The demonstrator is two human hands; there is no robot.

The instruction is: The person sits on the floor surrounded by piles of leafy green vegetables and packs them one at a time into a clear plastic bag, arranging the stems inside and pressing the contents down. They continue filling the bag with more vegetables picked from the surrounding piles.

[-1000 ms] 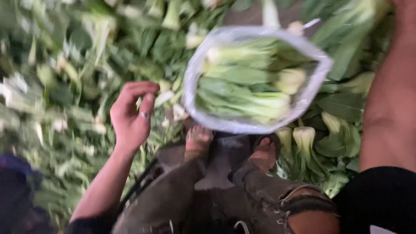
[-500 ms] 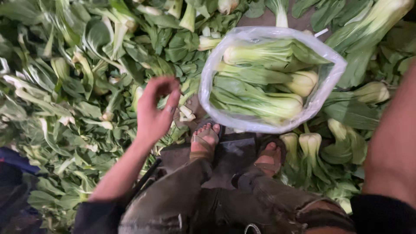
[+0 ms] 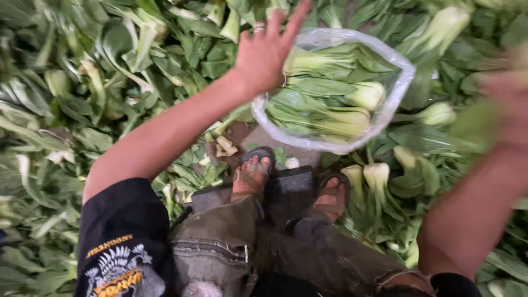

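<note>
We reach our left hand (image 3: 268,52) forward and up, forearm running diagonally from the black sleeve at lower left to the near-left rim of the clear plastic bag (image 3: 335,91). The fingers are spread wide and extended; a ring shows on one of them. The palm side faces away from us, so we cannot tell whether the hand touches the bag rim or only hovers over it; it grips nothing we can see.

Our right hand (image 3: 509,102) is raised at the right edge, heavily motion-blurred. A green blur sits against it, but we cannot tell whether the fingers are closed on a leaf or open.

The bag lies just ahead of our sandalled feet (image 3: 286,184), its mouth facing up. It holds bok choy heads (image 3: 330,107) laid roughly sideways, long axes left to right, pale stem bases toward the right. Loose bok choy (image 3: 110,82) covers the ground all around.
</note>
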